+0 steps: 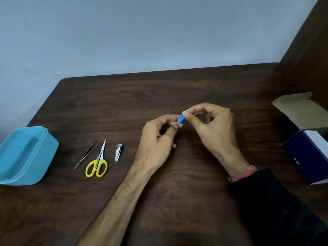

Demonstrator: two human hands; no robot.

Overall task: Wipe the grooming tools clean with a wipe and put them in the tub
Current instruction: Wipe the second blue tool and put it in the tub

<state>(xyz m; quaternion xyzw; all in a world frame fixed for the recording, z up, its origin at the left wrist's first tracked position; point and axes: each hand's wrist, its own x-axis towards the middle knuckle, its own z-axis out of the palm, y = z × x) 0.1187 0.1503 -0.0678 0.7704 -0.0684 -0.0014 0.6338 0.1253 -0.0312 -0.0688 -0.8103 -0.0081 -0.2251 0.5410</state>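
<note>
Above the middle of the table, my left hand (158, 137) and my right hand (213, 126) both pinch a small blue and white wipe packet (181, 118), one at each end. Left of my hands lie three tools in a row: steel tweezers (87, 154), yellow-handled scissors (98, 162) and a small nail clipper (118, 153). A light blue plastic tub (35, 167) stands open at the left edge of the table.
A dark blue and white cardboard box (308, 155) with its flap open lies at the right edge. The dark wooden table (124, 103) meets a pale wall at the back and a brown panel at the right.
</note>
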